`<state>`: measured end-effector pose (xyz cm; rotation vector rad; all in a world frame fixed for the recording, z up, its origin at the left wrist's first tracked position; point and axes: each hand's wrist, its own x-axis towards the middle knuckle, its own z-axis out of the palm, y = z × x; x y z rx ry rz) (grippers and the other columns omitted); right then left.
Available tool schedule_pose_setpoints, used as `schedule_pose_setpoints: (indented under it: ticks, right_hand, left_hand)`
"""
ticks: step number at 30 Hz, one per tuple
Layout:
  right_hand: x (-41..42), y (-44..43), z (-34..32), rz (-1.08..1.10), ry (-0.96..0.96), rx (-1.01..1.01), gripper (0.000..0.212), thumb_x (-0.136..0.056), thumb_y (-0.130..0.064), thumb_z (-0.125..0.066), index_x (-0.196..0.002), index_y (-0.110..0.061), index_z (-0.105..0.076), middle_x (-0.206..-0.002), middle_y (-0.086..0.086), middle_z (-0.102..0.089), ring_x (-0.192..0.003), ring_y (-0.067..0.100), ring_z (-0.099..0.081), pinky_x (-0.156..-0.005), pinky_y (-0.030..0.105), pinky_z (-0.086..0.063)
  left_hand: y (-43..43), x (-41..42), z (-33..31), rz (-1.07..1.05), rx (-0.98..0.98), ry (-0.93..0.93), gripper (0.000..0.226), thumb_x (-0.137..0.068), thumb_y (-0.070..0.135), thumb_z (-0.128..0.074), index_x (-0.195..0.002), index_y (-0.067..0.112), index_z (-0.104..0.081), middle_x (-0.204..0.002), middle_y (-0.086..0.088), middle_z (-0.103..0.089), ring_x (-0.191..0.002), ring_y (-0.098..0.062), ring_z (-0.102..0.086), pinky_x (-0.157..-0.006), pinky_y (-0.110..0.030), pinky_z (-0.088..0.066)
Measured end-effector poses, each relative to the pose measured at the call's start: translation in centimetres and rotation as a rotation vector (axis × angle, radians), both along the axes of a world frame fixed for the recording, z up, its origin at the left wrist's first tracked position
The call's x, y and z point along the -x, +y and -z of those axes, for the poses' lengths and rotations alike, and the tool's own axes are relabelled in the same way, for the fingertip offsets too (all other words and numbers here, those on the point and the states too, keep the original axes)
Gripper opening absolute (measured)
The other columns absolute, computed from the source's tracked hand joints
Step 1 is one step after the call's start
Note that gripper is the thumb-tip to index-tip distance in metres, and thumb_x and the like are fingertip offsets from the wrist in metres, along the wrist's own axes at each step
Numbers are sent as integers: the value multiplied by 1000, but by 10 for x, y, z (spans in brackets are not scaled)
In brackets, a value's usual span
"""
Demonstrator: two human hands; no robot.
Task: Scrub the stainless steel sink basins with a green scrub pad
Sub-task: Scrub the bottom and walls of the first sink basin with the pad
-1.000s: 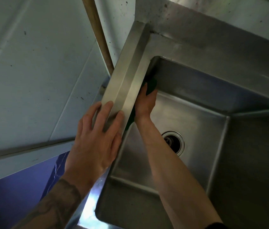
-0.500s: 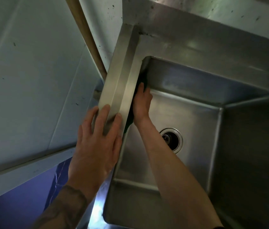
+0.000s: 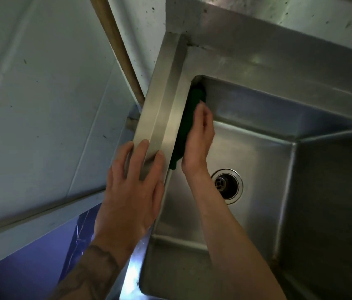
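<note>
A stainless steel sink basin fills the right half of the view, with a round drain in its floor. My right hand is inside the basin and presses a dark green scrub pad flat against the left inner wall, near the far left corner. The pad's top end shows above my fingertips and its lower end below my wrist. My left hand rests flat on the sink's raised left rim, fingers spread over the edge, holding nothing.
A pale wall panel runs along the left of the sink, with a wooden pole leaning between wall and sink. A steel backsplash rises behind the basin. A blue-lit floor area shows at lower left.
My right hand has slid the green pad along the left wall toward the far corner, so more of the pad shows. My left hand stays on the rim.
</note>
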<state>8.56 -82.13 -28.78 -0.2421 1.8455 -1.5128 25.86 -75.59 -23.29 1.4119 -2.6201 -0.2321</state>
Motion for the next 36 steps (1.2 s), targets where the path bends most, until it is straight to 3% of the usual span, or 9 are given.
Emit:
schedule_pose_setpoints:
  ticks: [6, 10, 13, 16, 22, 24, 28, 33, 36]
  right_hand:
    - [-4, 1, 21, -91, 21, -10, 44, -109, -44, -47, -152, -37, -45, -136, -29, -49, -121, -22, -46, -101, 4, -35]
    - [2, -16, 29, -96, -76, -68, 45, -112, -37, -40, -156, -25, -39, -150, -8, -45, -136, 7, -45, -108, 20, -33]
    - [6, -13, 18, -95, -19, -21, 32, -109, -43, -45, -141, -40, -46, -136, -19, -54, -125, -5, -52, -99, 11, -41]
    - [-1, -9, 12, -83, 104, 37, 30, -105, -54, -47, -134, -50, -47, -138, -17, -55, -127, -2, -52, -108, 22, -43]
    - [1, -10, 44, -170, -13, -147, 46, -112, -38, -40, -155, -21, -41, -147, 6, -48, -138, 23, -46, -106, 25, -35]
    - [-1, -6, 44, -162, -26, -136, 43, -112, -41, -40, -152, -26, -43, -137, -2, -49, -136, 20, -48, -103, 25, -35]
    - [-12, -4, 25, -74, 164, -47, 23, -105, -62, -40, -126, -63, -47, -133, -23, -54, -124, -8, -50, -101, 16, -40]
    - [-5, -6, 47, -155, 72, -149, 41, -112, -43, -39, -148, -25, -45, -125, -11, -46, -125, 13, -51, -99, 21, -33]
    - [-10, 3, 44, -169, 44, -168, 37, -110, -44, -40, -143, -30, -48, -124, -10, -50, -125, 18, -54, -101, 31, -39]
  left_hand:
    - [1, -4, 3, 26, -12, -51, 49, -114, 35, -37, -156, 10, -44, -162, -26, -36, -150, -50, -35, -112, -65, -47]
    - [0, -1, 0, 3, -5, -8, 46, -113, 34, -39, -151, 11, -51, -160, -24, -38, -147, -49, -38, -108, -64, -51]
    - [0, -1, -1, 9, 5, -8, 44, -112, 31, -45, -150, 10, -52, -158, -24, -39, -147, -49, -38, -110, -63, -49]
    - [0, -1, -1, 9, -2, -29, 46, -109, 29, -51, -151, 9, -52, -158, -25, -38, -147, -49, -38, -109, -64, -49]
    - [0, 1, -3, 6, -24, 10, 47, -109, 26, -53, -153, 12, -48, -161, -24, -36, -148, -50, -36, -112, -70, -46]
    - [0, 4, -5, -50, -93, 24, 46, -114, 34, -35, -156, 17, -43, -165, -21, -34, -153, -48, -32, -120, -68, -39]
    - [-2, 0, -5, 10, -37, -8, 46, -109, 30, -48, -149, 8, -56, -159, -26, -39, -147, -50, -37, -109, -66, -49]
    - [-1, 1, -8, -9, -44, -24, 49, -108, 35, -44, -149, 9, -55, -159, -25, -39, -146, -48, -37, -111, -64, -51]
    - [-1, 2, -12, 0, -37, -38, 50, -109, 36, -40, -150, 8, -52, -158, -25, -39, -146, -48, -38, -112, -62, -50]
